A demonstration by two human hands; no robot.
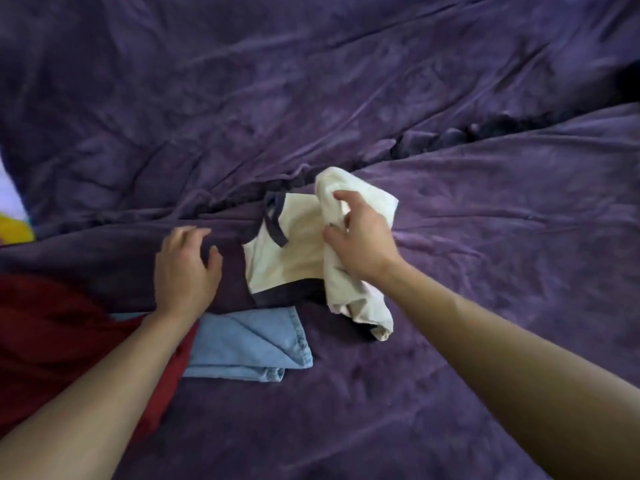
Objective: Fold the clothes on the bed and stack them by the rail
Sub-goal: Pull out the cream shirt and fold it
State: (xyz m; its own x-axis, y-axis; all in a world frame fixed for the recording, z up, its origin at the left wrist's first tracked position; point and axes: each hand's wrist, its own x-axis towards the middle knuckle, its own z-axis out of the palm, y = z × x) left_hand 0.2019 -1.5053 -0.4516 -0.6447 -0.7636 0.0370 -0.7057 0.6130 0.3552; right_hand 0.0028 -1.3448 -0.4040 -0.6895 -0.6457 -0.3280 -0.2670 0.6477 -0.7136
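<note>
my rumpled purple duvet [346, 81] taking up basically everything, deep dark crease [485, 131] running across it, bit of something yellow [14, 230] peeking in at the left edge

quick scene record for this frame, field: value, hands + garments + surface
surface: purple bedspread, wrinkled
left hand: open, palm down on a dark purple garment
right hand: gripping a fold of the cream garment with dark trim
cream garment state: partly folded, bunched on its right side
blue garment: folded, flat, nearest the person
red fabric: at left edge, partly under the left forearm
rail: not in view
</note>
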